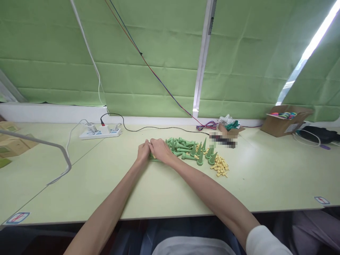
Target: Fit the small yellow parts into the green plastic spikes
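My left hand and my right hand meet at the left end of a heap of green cone-shaped plastic spikes. Both are closed, fingers curled and thumbs close together. Whatever lies between the fingers is hidden. A bit of green and yellow shows just below the hands. Several spikes stand upright on their round bases, like the one at the front; others lie on their sides. Small yellow plastic pieces form a loose pile at the right end, with more scattered among the spikes.
A white power strip with plugs lies at the back left, its black cable running right. Small cardboard boxes and a grey bent tube are at the left. An open carton and black bag sit back right.
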The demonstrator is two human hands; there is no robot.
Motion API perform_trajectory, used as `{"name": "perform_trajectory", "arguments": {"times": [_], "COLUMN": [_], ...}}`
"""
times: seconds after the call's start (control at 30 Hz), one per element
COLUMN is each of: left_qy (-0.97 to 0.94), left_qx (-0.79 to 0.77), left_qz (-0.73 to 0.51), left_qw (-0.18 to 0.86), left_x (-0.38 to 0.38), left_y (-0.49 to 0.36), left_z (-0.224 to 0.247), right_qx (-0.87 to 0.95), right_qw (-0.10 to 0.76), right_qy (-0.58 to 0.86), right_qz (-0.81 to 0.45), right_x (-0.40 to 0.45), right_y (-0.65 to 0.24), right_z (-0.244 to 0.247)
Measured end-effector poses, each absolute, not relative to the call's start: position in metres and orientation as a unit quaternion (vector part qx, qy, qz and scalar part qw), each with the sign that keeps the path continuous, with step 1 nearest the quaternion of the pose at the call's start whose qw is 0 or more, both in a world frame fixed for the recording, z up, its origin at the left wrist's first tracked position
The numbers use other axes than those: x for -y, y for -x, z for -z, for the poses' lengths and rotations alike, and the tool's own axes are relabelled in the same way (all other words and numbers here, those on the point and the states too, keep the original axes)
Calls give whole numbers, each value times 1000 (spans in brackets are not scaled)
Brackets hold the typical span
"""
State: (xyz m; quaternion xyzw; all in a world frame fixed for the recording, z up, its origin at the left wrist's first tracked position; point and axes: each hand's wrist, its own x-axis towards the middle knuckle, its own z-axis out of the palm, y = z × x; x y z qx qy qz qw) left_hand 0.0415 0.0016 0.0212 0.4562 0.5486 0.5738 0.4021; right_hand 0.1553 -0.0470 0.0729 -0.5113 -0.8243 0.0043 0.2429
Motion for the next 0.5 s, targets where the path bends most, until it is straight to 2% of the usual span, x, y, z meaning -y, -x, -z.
{"name": "perform_trajectory", "arguments": {"times": [0.33, 0.5], "left_qy": [-446, -451], "left_qx": [-531, -517], "left_qz": [-577, -574], "left_qw": [432, 447], "left_x": [4, 5], "left_y": [-55, -59], "left_z": [-18, -18], "right_qx": [798, 816], "right_qw": [241, 192], "right_qy": [553, 543], "right_qz": [20, 49], "right_x": [75, 93], "right_y": [-173, -191], "right_z": [-68, -57]}}
